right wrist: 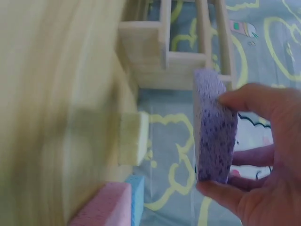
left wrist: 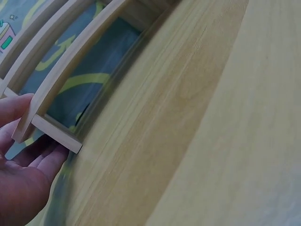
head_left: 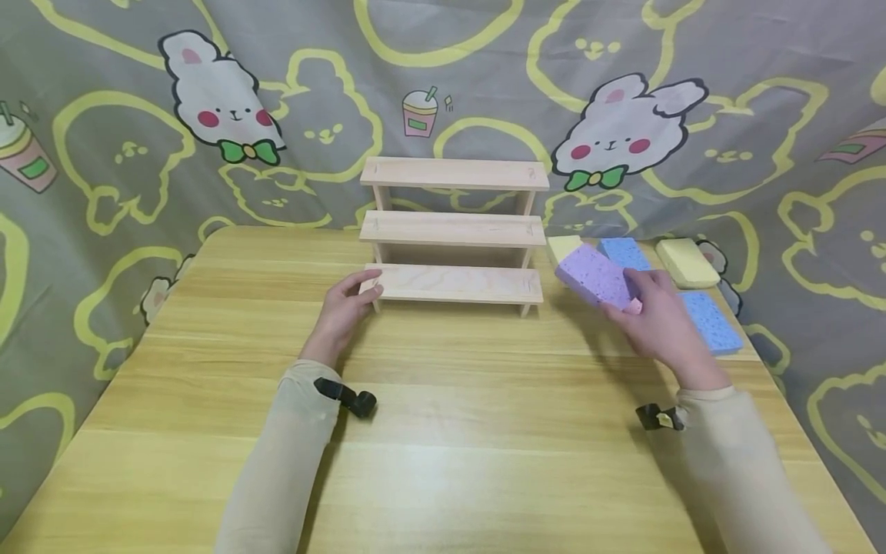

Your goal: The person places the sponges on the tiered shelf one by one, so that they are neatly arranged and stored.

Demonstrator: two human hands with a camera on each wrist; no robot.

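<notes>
A three-tier wooden step shelf [head_left: 453,283] stands at the back of the table. My left hand [head_left: 338,312] grips the left end of its lowest tier; in the left wrist view the thumb lies on the board and the other fingers [left wrist: 52,162] reach beneath, by the leg. To the right of the shelf, my right hand [head_left: 657,323] holds a purple sponge [head_left: 595,275] above the table, thumb on one edge and fingers on the other. The right wrist view shows this speckled sponge [right wrist: 214,132] edge-on, apart from the shelf.
Below and around the right hand lie a yellow sponge [head_left: 561,248], a blue sponge [head_left: 624,251], another yellow sponge [head_left: 687,263], a second blue sponge [head_left: 714,323] and a pink sponge [right wrist: 104,207], mostly hidden in the head view. A patterned curtain [head_left: 471,85] hangs behind the wooden table [head_left: 429,438].
</notes>
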